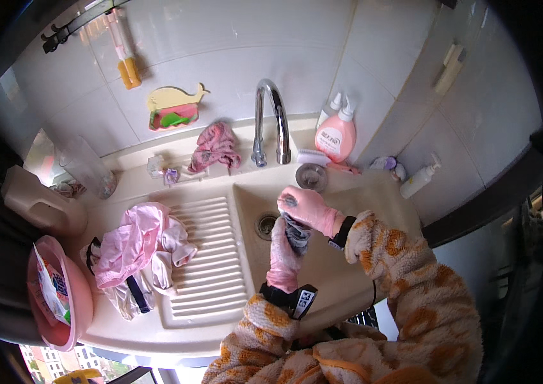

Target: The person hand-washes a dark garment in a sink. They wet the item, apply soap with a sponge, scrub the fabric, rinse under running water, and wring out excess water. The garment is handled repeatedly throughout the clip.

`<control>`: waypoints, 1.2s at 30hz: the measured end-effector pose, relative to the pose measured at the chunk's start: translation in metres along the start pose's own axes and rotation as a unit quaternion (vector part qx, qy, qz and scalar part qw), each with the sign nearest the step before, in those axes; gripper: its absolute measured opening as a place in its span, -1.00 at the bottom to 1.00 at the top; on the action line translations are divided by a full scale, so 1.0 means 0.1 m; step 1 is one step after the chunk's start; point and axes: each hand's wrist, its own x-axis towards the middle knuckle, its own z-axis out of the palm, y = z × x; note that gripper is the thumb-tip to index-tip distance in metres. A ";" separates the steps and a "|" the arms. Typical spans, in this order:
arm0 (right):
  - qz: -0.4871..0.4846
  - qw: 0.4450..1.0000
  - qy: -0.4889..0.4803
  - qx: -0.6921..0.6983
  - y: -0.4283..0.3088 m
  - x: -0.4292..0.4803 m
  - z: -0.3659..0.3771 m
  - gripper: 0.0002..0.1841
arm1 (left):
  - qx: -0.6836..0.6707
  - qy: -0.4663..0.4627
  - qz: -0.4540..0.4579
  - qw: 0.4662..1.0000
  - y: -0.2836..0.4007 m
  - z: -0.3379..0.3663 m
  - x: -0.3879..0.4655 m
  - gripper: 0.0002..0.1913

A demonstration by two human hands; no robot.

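Over the sink basin (348,259), both my hands wear pink gloves and are close together. A dark grey, wet-looking cloth (297,236) is bunched between them. My left hand (285,257) grips it from below, thumb side up. My right hand (306,207) is curled around its upper end, and a dark bit of the cloth shows within the fist. The glove fingers hide much of the cloth, so its kind cannot be told. Just left of my hands is the round metal drain (266,225). Behind the basin rises a chrome gooseneck faucet (271,122).
Pink and white garments (141,254) lie heaped beside the ribbed washboard (209,259). A pink basin (74,293) holding packets stands far left. Behind the sink are a pink rag (216,146), a round clear dish (311,177), a brush (313,157) and a pink pump bottle (336,137).
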 end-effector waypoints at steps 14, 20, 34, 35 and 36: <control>0.088 0.968 -0.205 0.116 -0.13 0.82 -0.12 -0.22 | -0.011 0.072 0.167 0.983 0.36 0.13 -0.04 -0.64; 0.066 0.977 -0.185 0.084 -0.12 0.77 -0.09 -0.19 | -0.022 0.075 0.169 0.983 0.34 0.07 -0.02 -0.66; 0.105 0.907 -0.148 0.380 -0.08 0.08 -0.11 -0.42 | 0.157 0.059 0.153 0.974 0.38 0.25 0.08 -0.56; 0.102 0.910 -0.130 0.380 -0.06 0.03 -0.15 -0.40 | 0.215 0.021 0.168 0.962 0.42 0.30 0.13 -0.58; 0.106 0.901 -0.128 0.401 -0.03 0.00 -0.20 -0.38 | 0.204 0.105 0.162 0.960 0.41 0.36 0.18 -0.63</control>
